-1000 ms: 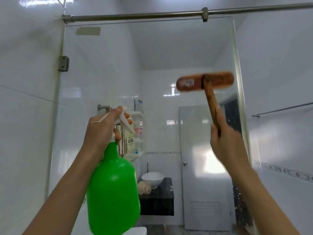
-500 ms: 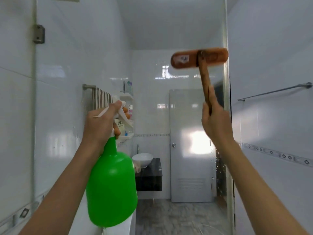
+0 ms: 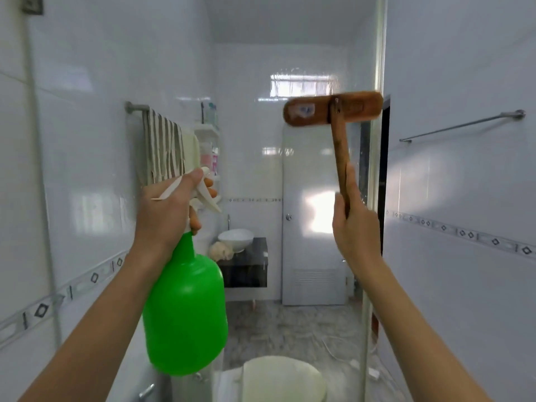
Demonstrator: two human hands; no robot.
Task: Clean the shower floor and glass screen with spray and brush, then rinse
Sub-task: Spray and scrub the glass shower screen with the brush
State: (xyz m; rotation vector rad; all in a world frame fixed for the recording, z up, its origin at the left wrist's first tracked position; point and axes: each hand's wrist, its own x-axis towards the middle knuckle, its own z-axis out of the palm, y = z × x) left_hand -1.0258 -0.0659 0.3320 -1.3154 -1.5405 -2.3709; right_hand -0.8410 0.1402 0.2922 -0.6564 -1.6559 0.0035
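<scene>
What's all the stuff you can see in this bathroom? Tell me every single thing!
spray bottle: one, green with a white trigger, left of middle
brush: one, brown, upper right, by the glass
glass screen: one, clear, in front
towel: one, striped, left wall
basin: one, white, middle, beyond the glass
door: one, white, far wall
toilet lid: one, cream, bottom middle
rail: one, silver, right wall
left hand: one, grips the spray bottle
right hand: one, grips the brush

Plastic, wood, glass and tile.
The spray bottle (image 3: 185, 311) I held was glossy green plastic; my brush (image 3: 338, 132) was worn matt wood; the glass screen (image 3: 307, 79) and wall tiles (image 3: 464, 68) shone smooth.
</scene>
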